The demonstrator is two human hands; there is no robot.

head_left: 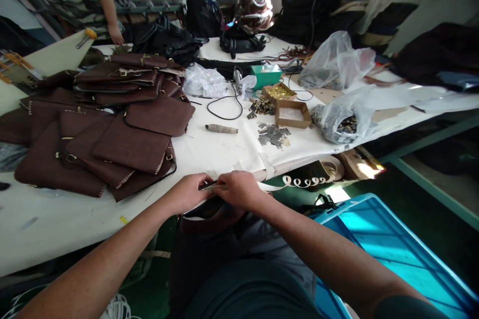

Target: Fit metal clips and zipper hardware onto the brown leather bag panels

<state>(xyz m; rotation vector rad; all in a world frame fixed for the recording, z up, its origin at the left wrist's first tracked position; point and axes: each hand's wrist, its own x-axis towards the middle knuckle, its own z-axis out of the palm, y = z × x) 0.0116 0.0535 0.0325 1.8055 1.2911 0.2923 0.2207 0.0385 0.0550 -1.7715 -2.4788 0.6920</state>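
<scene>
Tape, narrow and white, trails from beside the right hand at the white-topped table's near edge. Just before that table, a dark brown, leather-like piece has its rim pinched between the left hand's thumb and fingers; the right hand's fingers press together over it, though I cannot tell whether they clasp the tape. On the table's left lie dark-brown leather-like bags; mid-table, a greyish cylindrical stick and thin grey plates; below its right side, a bright-blue plastic crate.
</scene>
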